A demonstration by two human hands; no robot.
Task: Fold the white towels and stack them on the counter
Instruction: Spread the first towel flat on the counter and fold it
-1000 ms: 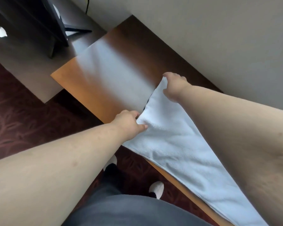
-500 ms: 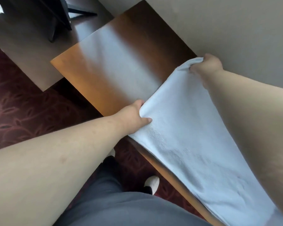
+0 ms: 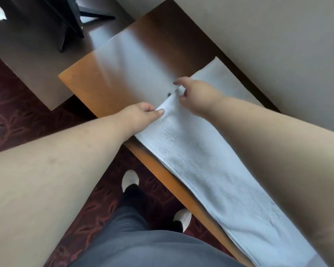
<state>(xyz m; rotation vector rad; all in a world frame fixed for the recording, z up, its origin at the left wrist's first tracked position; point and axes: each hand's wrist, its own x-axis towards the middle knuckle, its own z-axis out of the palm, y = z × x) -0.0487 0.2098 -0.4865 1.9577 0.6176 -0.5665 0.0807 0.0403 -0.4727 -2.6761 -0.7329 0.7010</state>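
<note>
While your two forearms reach out over the wooden counter [image 3: 96, 81], the white towel [image 3: 210, 166] lies along it as a long band, running from the lower right edge of the view up toward the middle of the counter, with its near long edge close to the counter's front edge. Your left hand [image 3: 141, 117] grips the towel's near corner, fingers curled and the thumb [image 3: 160, 112] laid flat on the cloth. Your right hand [image 3: 196, 95] pinches a raised bit of the towel's end just beside the left hand (the fingertips are blurred, so exactly how much cloth they hold cannot be told). Beyond the right hand a further flat part of the towel [image 3: 220, 78] reaches toward the pale wall [image 3: 268, 35], its far corner near the counter's back edge. Left of the counter a lower dark surface [image 3: 27, 60] carries a black stand [image 3: 69, 20]. Below the counter you see patterned dark red carpet [image 3: 17, 116], your grey trousers [image 3: 143, 237] and two white shoes [image 3: 130, 179]
</note>
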